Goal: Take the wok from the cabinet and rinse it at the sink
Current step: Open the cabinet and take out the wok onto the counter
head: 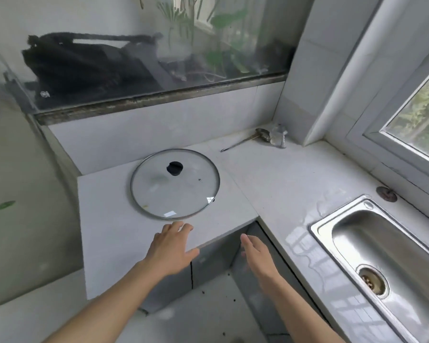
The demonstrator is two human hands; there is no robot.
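Observation:
No wok is in view. A round glass lid [175, 183] with a black knob lies flat on the white tiled counter [278, 174]. My left hand [171, 246] hovers over the counter's front edge just below the lid, fingers spread, holding nothing. My right hand [258, 256] is held edge-on in the corner gap under the counter, fingers straight and empty. The steel sink [327, 226] sits in the counter at the right, with its drain [370, 283] visible. The cabinet front [208, 263] below the counter corner is partly hidden by my hands.
A metal ladle [243, 142] and a crumpled clear object [279, 138] lie in the back corner. A rusty sink plug [386, 193] rests by the window sill. A black bag [84, 68] sits behind a glass pane at the back. A window [421, 115] is at the right.

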